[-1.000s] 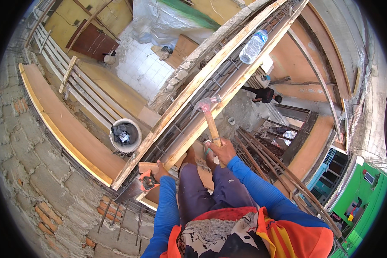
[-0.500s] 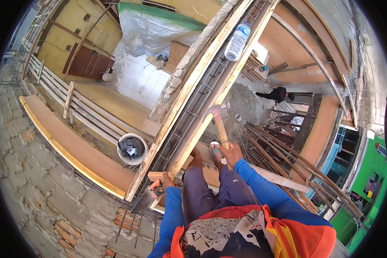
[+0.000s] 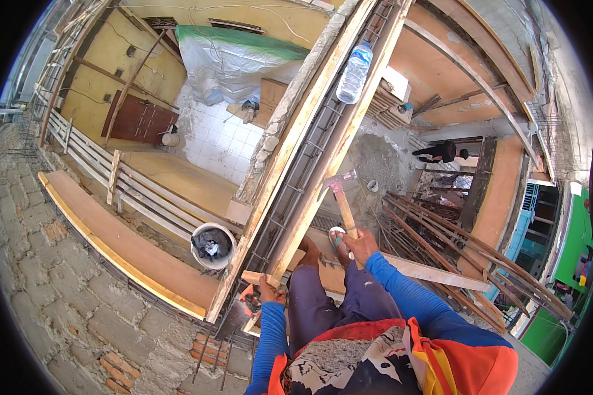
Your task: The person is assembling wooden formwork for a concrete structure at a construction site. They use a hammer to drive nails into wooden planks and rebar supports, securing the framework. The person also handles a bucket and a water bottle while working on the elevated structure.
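Note:
My right hand (image 3: 361, 246) is wrapped round the wooden handle of a claw hammer (image 3: 344, 209). Its reddish metal head points away from me, raised beside a long timber formwork board (image 3: 319, 187). Lower and to the left, my left hand (image 3: 270, 291) grips a short wooden block (image 3: 259, 278) lying across the near end of the formwork. Just below that hand is an orange and black tool handle (image 3: 250, 300), apparently a handsaw's, partly hidden. Steel reinforcing bars (image 3: 295, 191) run inside the formwork channel.
A clear plastic bottle (image 3: 354, 74) rests across the formwork farther up. Left of the channel stands a white bucket (image 3: 213, 262) with dark contents. Long timbers (image 3: 441, 257) are heaped at right. A person in black (image 3: 441, 153) is far below. Rough brickwork (image 3: 59, 296) fills the lower left.
My view has shifted and turned slightly, so most of the scene sits lower in the picture. Both hands keep their grips on the hammer and the wooden block.

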The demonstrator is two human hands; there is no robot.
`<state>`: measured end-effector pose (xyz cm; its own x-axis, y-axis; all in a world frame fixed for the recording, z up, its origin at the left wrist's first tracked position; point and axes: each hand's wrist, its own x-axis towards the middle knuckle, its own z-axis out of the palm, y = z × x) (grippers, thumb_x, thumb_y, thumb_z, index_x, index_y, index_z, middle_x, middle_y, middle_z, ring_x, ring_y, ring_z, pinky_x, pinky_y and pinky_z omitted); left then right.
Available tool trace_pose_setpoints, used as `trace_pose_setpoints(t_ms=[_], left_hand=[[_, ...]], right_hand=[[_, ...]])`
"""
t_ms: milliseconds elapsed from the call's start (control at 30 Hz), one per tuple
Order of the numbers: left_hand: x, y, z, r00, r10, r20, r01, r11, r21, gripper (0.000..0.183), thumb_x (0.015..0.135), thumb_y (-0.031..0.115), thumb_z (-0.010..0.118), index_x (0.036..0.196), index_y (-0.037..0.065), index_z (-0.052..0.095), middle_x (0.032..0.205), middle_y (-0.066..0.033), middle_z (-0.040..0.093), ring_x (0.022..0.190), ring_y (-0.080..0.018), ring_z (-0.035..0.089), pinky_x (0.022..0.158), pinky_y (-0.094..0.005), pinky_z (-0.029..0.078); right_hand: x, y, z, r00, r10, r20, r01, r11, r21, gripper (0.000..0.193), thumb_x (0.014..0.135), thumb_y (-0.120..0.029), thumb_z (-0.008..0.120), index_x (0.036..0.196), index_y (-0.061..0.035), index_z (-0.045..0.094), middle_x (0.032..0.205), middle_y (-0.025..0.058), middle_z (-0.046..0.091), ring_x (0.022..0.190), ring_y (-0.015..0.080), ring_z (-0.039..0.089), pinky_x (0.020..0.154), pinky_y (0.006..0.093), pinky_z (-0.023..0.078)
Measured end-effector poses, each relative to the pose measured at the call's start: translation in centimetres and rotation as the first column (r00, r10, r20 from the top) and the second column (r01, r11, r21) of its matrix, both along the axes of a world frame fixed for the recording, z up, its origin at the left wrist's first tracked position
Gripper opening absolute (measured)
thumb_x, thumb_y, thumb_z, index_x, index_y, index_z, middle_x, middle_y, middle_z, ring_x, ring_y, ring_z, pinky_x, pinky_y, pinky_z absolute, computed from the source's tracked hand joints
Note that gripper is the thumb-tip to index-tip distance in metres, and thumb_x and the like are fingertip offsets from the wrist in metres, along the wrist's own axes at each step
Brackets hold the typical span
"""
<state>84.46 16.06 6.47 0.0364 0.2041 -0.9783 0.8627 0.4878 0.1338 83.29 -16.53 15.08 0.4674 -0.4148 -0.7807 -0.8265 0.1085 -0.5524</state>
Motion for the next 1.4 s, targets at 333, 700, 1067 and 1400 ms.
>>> trace_pose_setpoints(t_ms=[333,700,1067,1400], left_hand=[[-0.1,1.3,-3.7,0.998,-0.059,0.024,0.060,0.997,-0.046,0.035,0.085,0.051,0.070,0.093,0.018,0.060,0.064,0.0038,0.049,0.045,-0.0107,0.038,0.042,-0.0249,0.028],[-0.2,-3.6,0.7,0.543,-0.839,0.027,0.727,0.487,0.484,0.078,0.070,0.051,0.084,0.118,-0.005,0.061,0.109,-0.0227,0.069,0.089,-0.0328,0.070,0.077,-0.0413,0.056],[27.5,-23.3,-0.2,-0.724,-0.690,-0.003,0.349,-0.369,0.862,0.070,0.075,0.020,0.080,0.137,0.011,0.048,0.118,-0.0241,0.053,0.109,-0.0432,0.059,0.093,-0.0488,0.051],[35.9,-41.3,-8.2,-0.940,-0.228,-0.253,-0.118,-0.478,0.870,0.063,0.084,0.010,0.068,0.142,0.012,0.045,0.118,-0.0217,0.053,0.115,-0.0400,0.058,0.100,-0.0433,0.049]], right_hand=[[-1.1,-1.5,-2.5,0.999,0.007,0.040,-0.004,0.996,-0.088,0.032,0.089,-0.032,0.071,0.089,-0.0005,0.065,0.067,0.0038,0.062,0.056,0.0100,0.057,0.053,0.0302,0.046],[-3.0,-1.7,-3.0,0.998,-0.042,0.040,0.046,0.994,-0.097,0.028,0.091,-0.025,0.071,0.081,-0.0021,0.060,0.065,0.0007,0.059,0.055,0.0086,0.053,0.053,0.0267,0.044],[-3.3,-2.4,0.3,0.933,-0.352,0.077,0.352,0.936,0.009,0.025,0.091,-0.026,0.073,0.086,-0.0028,0.064,0.067,-0.0009,0.060,0.058,0.0070,0.053,0.053,0.0255,0.043],[-10.0,-4.4,-1.6,0.845,-0.521,0.122,0.532,0.841,-0.096,0.029,0.094,-0.027,0.070,0.083,-0.0035,0.057,0.062,0.0025,0.056,0.053,0.0101,0.054,0.050,0.0269,0.045]])
